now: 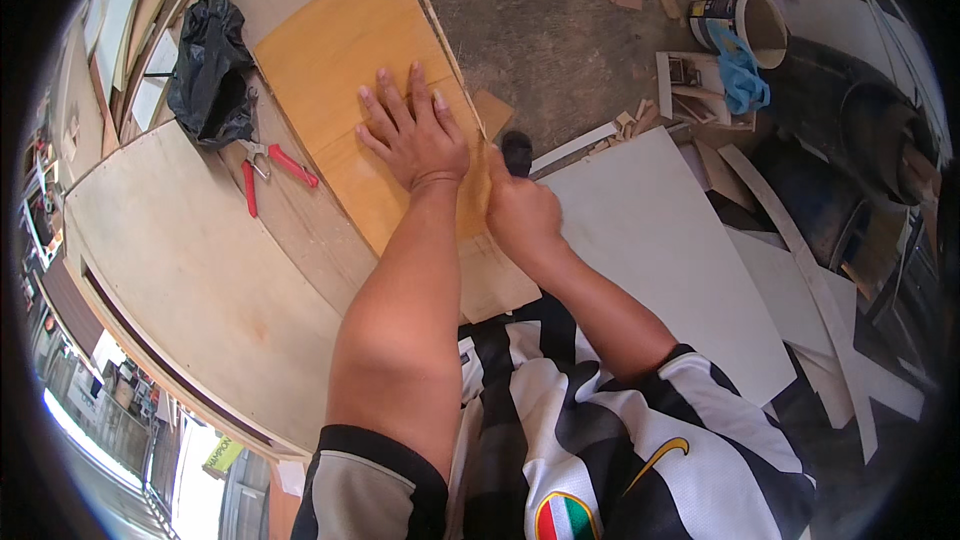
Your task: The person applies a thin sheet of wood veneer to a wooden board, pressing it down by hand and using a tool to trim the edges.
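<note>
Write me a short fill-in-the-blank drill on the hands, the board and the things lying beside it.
1. The left hand lies flat on the yellow-brown wooden board, near the right hand at its ____ edge.
2. The pliers have handles coloured ____.
3. The crumpled plastic bag near them is ____ in colour.

Missing words: right; red; black.

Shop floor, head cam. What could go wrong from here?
Two possible risks:
1. The right hand appears closed around a dark object at the board's edge, close to the left hand; a slip could knock it. Any working end is hidden.
2. The left hand presses flat on the yellow board; if it shifts left, it might bump the red-handled pliers.
</note>
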`<state>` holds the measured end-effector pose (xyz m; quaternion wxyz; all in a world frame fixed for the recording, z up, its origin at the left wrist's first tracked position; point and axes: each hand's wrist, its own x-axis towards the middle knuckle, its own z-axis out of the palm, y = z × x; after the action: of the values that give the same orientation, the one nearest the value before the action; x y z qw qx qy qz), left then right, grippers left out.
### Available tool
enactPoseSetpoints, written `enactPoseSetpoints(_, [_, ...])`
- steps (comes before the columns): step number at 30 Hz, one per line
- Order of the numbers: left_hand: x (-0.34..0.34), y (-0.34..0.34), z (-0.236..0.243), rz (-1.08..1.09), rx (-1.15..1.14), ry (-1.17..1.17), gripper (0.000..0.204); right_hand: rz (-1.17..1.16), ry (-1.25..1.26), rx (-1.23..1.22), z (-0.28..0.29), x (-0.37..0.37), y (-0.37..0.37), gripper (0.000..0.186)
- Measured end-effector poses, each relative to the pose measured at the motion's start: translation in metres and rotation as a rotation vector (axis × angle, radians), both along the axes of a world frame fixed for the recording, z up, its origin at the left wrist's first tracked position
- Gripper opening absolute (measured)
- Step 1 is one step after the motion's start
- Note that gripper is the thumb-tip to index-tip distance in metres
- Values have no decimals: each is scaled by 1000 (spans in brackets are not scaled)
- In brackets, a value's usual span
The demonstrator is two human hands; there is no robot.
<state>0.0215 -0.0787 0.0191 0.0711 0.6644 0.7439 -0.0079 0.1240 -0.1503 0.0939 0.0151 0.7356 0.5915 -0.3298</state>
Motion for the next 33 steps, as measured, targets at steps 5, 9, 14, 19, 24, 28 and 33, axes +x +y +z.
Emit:
enactPoseSetpoints(5, [1,0,1,6,18,-35,55,76,35,32,-6,7,8,60])
enactPoseSetpoints(9, [-1,0,-1,3,16,-25,54,27,69,-51,6,9,12,58])
enactPoseSetpoints(14, [1,1,-2,-4,28,-50,53,-40,49,44,-11,2,10,49])
enactPoseSetpoints(19, [-1,0,-1,2,22,-11,54,-32,72,-23,7,7,-7,47])
enactPoseSetpoints(24, [1,1,0,-5,30,-26,53,-8,52,35,-13,5,4,56])
enactPoseSetpoints(28, [-1,0,-2,-2,35,-25,53,22,86,-44,3,13,-7,57])
enactPoseSetpoints(33, [0,0,1,-1,23,-37,53,22,72,7,-7,8,-1,60])
